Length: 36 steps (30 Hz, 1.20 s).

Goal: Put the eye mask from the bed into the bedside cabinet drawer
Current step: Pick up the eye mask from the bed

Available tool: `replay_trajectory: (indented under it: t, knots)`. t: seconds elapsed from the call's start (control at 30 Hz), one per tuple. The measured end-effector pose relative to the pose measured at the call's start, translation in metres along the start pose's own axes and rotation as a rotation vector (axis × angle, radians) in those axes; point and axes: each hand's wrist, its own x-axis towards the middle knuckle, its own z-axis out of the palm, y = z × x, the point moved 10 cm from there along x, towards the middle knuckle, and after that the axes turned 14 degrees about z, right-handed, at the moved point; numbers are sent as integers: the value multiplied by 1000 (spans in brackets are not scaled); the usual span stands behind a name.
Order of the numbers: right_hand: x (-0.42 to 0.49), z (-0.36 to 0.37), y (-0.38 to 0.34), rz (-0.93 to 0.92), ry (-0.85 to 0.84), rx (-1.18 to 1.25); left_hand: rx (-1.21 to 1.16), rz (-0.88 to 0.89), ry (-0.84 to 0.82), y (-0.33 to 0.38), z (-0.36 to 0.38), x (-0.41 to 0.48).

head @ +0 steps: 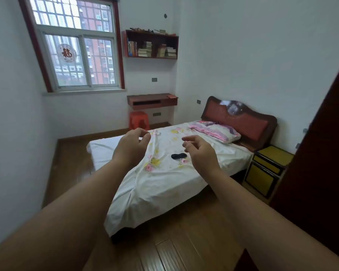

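Two bare forearms reach out ahead of us over the foot of the bed [164, 184], and both of our hands hover in the air, holding nothing. Our left hand [132, 147] has its fingers loosely curled, thumb and fingertips apart; our right hand [201, 151] is likewise half-open, fingers bent and spread. The eye mask [178, 156], small and dark, lies flat on the white floral sheet near the middle of the bed, just beside our right hand as seen from the head camera. The sheet is wrinkled and hangs over the bed's near corner toward the wooden floor [176, 245]. At the head of the bed a pink striped pillow [215, 132] rests against the red padded headboard [241, 120]. The bedside cabinet [267, 173], yellow-panelled with dark trim, stands right of the bed beside the headboard, its drawer front closed. Beyond the bed, against the far wall, a red plastic stool [139, 120] sits under a wall-mounted desk [152, 101], with a bookshelf [151, 45] above it. Left of the bed, beyond it, a barred window [74, 45] fills the far wall.
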Motion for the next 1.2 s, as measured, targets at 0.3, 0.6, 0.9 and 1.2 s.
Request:
replay_trajectory:
  t: [0.3, 0.6, 0.9, 1.2]
  knots:
    - [95, 58, -21, 67, 86, 67, 9, 65, -61, -84, 1, 108]
    - [199, 82, -1, 94, 137, 22, -23, 104, -48, -141, 55, 190]
    - [354, 81, 5, 23, 123, 42, 30, 100, -36, -187, 117, 304]
    - [495, 80, 38, 27, 88, 28, 37, 77, -56, -241, 210, 405]
